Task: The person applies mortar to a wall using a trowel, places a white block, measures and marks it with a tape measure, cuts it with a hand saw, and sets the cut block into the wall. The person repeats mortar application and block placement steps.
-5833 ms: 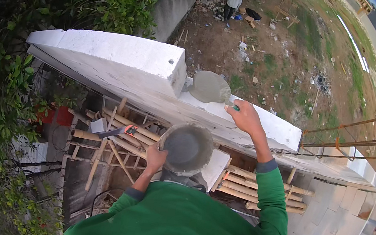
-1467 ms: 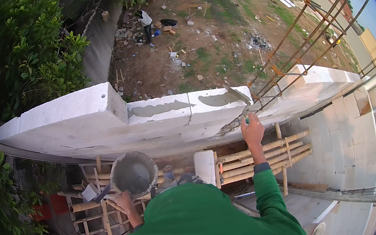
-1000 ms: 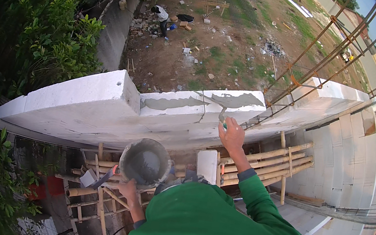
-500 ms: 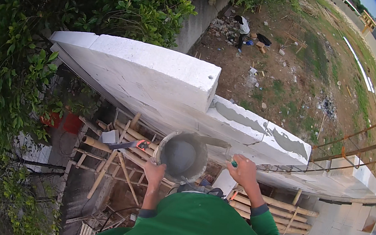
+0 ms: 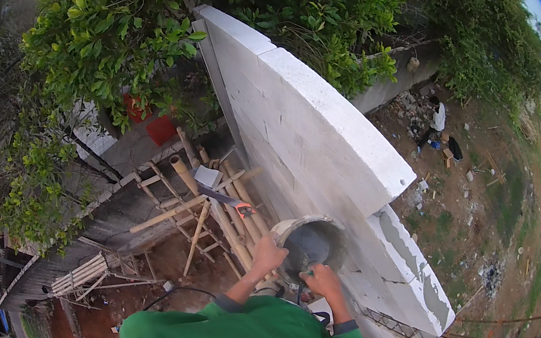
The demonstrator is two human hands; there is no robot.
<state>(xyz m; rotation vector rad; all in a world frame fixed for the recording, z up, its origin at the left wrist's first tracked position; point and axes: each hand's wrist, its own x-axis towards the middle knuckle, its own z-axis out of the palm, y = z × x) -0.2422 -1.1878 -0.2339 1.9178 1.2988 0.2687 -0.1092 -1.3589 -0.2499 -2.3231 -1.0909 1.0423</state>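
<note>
A round bucket [image 5: 336, 238] of grey mortar [image 5: 309, 239] is held close against the white block wall [image 5: 312, 164]. My left hand [image 5: 267, 254] grips its rim on the near left side. My right hand [image 5: 322, 282] is closed round the green handle of a trowel [image 5: 309, 272], right at the bucket's near edge. The trowel's blade dips inside the bucket and is hard to make out against the mortar. To the right, a lower step of the wall top carries a smeared strip of grey mortar [image 5: 405, 238].
Bamboo scaffolding [image 5: 232, 229] lies below on the left, bearing a handsaw [image 5: 226, 197] and a small white block [image 5: 206, 176]. Leafy branches [image 5: 126, 20] overhang the left. Steel bars [image 5: 426, 336] run at the lower right. A person [image 5: 435, 122] stands on the ground beyond the wall.
My view has turned to the left. The trowel has come from beyond the bucket's right side into it. My right hand has moved in close to my left, which stays on the rim.
</note>
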